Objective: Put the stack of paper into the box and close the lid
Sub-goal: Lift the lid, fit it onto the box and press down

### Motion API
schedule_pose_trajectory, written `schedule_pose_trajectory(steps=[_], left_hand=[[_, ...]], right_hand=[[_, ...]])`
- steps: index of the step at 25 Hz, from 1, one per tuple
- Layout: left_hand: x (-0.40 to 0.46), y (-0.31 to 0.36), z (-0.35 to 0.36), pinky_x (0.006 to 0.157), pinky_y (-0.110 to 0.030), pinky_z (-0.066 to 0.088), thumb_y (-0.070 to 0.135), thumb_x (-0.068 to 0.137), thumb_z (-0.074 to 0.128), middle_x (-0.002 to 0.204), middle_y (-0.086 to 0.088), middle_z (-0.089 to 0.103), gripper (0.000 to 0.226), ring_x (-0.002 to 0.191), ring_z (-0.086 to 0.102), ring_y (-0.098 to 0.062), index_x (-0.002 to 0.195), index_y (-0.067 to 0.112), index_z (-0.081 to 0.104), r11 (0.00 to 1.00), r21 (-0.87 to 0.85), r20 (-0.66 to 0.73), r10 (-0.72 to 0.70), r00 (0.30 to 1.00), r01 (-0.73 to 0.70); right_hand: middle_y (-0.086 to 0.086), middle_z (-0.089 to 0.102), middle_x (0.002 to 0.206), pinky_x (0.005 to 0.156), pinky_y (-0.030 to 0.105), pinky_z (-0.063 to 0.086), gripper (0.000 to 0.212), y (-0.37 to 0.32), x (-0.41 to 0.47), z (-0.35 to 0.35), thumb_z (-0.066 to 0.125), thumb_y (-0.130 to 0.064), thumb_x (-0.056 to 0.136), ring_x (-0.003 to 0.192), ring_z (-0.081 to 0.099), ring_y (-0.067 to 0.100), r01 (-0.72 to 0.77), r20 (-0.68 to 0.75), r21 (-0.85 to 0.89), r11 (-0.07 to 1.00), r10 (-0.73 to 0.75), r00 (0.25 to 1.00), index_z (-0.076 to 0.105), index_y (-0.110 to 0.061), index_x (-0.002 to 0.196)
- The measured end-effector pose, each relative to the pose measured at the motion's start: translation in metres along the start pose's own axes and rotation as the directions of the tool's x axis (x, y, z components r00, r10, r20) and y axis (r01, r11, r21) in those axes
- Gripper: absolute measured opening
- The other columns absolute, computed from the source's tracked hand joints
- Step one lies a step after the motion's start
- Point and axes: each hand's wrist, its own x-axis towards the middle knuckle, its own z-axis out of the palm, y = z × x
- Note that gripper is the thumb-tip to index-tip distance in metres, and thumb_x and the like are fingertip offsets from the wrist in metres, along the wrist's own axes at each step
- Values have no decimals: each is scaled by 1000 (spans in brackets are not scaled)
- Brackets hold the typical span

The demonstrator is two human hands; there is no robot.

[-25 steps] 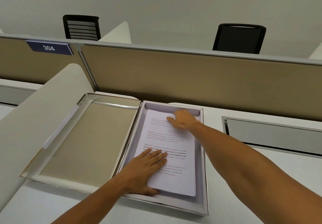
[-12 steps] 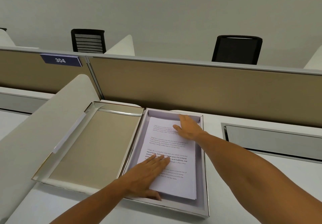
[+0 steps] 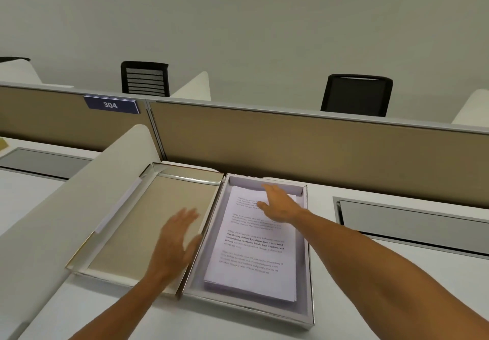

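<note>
Paper stack (image 3: 254, 244) lies flat inside the shallow white box (image 3: 305, 236) on the desk (image 3: 370, 273). Right hand (image 3: 277, 204) rests open-palmed on the stack's far end, fingers spread. Left hand (image 3: 174, 244), blurred, hovers flat and empty over the opened lid (image 3: 132, 223), which lies alongside the box.

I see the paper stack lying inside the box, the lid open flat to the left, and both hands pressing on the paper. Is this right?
Not quite. In the head view only the right hand is on the paper stack; the left hand is over the lid, off the paper. The stack does lie inside the box, lid open flat to the left.
</note>
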Motion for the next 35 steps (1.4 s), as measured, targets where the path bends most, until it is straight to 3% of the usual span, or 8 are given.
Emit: schedule_pose_trajectory(steps=[4, 9, 14, 17, 21, 23, 28, 35], left_hand=[[-27, -47, -21, 111, -62, 32, 5, 84, 72, 142, -19, 52, 56, 140, 35, -41, 135, 5, 50, 891, -50, -274, -447, 852, 451], [-66, -76, -38, 106, -66, 34, 10, 80, 77, 144, -28, 41, 66, 133, 35, -48, 136, -2, 43, 661, -14, -342, -708, 618, 750], [-75, -81, -39, 100, -64, 35, 16, 78, 80, 148, -28, 27, 83, 124, 34, -54, 140, -4, 30, 451, -160, -367, -853, 371, 878], [-76, -85, -40, 101, -58, 35, 3, 75, 75, 136, -36, 39, 70, 120, 40, -52, 131, -11, 36, 248, -297, -250, -952, 175, 922], [-75, -84, -43, 89, -58, 48, -5, 73, 65, 117, -37, 57, 44, 105, 55, -55, 115, -11, 52, 158, -480, -165, -982, 88, 863], [-76, -81, -42, 87, -60, 53, -7, 75, 59, 121, -33, 57, 45, 105, 58, -54, 119, -5, 50, 210, -548, -208, -972, 111, 810], [-81, -56, -40, 98, -55, 49, -4, 83, 49, 145, -20, 38, 59, 133, 41, -40, 139, 8, 33, 498, -602, -339, -867, 365, 624], [-72, -23, -56, 88, -38, 53, -4, 91, 58, 154, -15, 19, 70, 126, 44, -35, 148, 10, 19, 667, -609, -468, -739, 484, 430]], right_hand=[[7, 23, 164, 119, 40, 25, 65, -46, -14, 12, 50, -36, 101, 150, 24, 27, 75, 20, 92, 993, -77, 997, 21, -15, 156], [6, 23, 164, 117, 42, 27, 67, -93, -27, 31, 52, -37, 99, 149, 26, 28, 147, 51, 174, 974, -158, 986, 21, -19, 156], [3, 22, 164, 117, 46, 30, 65, -116, -43, 60, 54, -34, 99, 149, 27, 30, 168, 102, 228, 959, -195, 976, 24, -23, 155], [3, 22, 164, 117, 45, 28, 64, -124, -49, 76, 53, -33, 99, 149, 26, 29, 176, 146, 224, 959, -211, 966, 23, -22, 155], [4, 23, 164, 117, 43, 28, 65, -133, -53, 91, 52, -35, 99, 149, 27, 28, 189, 189, 198, 962, -226, 956, 22, -21, 156], [4, 24, 164, 117, 44, 27, 65, -135, -55, 95, 52, -35, 99, 149, 27, 28, 178, 201, 205, 963, -219, 955, 22, -22, 155], [4, 25, 163, 118, 43, 26, 64, -141, -64, 98, 50, -38, 100, 149, 26, 28, 198, 240, 192, 961, -242, 940, 23, -21, 155], [8, 51, 147, 109, 40, 41, 55, -170, -88, 105, 48, -42, 100, 130, 53, 27, 241, 432, 273, 932, -342, 835, 41, -16, 148]])
